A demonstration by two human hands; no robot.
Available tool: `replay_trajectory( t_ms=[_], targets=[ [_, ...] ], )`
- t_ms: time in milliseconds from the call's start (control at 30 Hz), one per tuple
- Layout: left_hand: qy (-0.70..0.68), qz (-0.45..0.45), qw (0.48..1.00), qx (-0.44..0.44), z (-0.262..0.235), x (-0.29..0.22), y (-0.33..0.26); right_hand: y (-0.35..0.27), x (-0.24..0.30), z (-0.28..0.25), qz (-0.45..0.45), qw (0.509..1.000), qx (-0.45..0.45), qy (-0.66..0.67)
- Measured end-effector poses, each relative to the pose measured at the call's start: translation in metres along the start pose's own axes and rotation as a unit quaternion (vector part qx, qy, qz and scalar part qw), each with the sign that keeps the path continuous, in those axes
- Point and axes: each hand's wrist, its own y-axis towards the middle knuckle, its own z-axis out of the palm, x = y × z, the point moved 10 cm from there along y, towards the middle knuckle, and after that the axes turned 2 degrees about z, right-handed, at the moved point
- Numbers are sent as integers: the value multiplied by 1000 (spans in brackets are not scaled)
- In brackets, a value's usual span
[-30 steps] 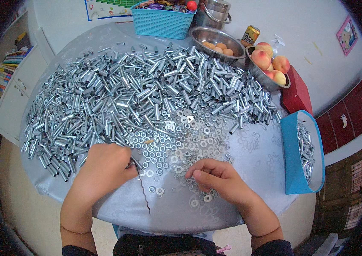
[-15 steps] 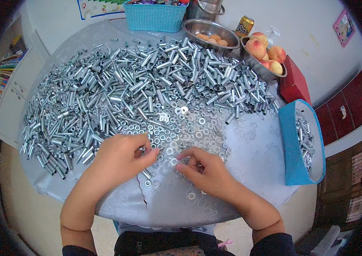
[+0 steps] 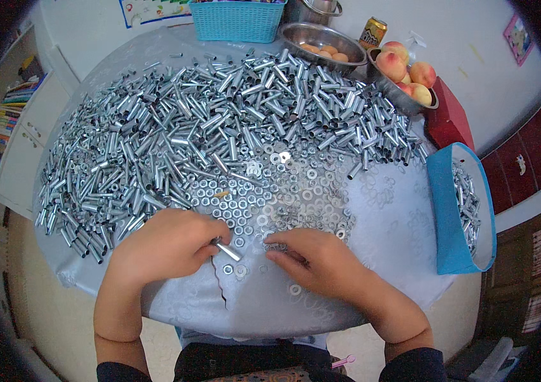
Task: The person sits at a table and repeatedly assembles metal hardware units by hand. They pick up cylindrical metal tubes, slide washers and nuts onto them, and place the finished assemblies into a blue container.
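Observation:
A short silver metal sleeve [image 3: 228, 251] sticks out from between the thumb and fingers of my left hand [image 3: 165, 245], which is closed on it near the front of the table. To its right, my right hand [image 3: 318, 258] rests low over small metal rings, thumb and forefinger brought together in a pinch. What those fingertips hold, if anything, I cannot make out. Loose hex nuts [image 3: 222, 206] and flat washers [image 3: 312, 207] spread just beyond both hands. Behind and left of them rises a wide heap of silver sleeves and rods [image 3: 207, 121].
A blue-rimmed fabric bin [image 3: 442, 213] with metal pieces stands at the right edge. Along the back are a turquoise basket [image 3: 237, 22], a steel bowl [image 3: 353, 58] of eggs, a can [image 3: 372, 33], a bowl of peaches [image 3: 421, 75] and a red box [image 3: 450, 122].
My left hand has lowered and closed on a sleeve; earlier one lay on the table below it. The right hand's fingers have come closer together over the rings. The view has shifted slightly.

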Motion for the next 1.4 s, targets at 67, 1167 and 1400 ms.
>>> replay_trajectory(
  t_ms=[67, 1167, 1400],
  targets=[
    [-10, 15, 1000, -21, 0, -2, 3, 1, 7, -1, -5, 1000, 15, -12],
    [-727, 64, 646, -224, -5, 4, 24, -3, -17, -3, 141, 974, 31, 172],
    [-721, 66, 653, -223, -6, 6, 25, -6, -25, 3, 192, 952, 48, 235]
  ],
)
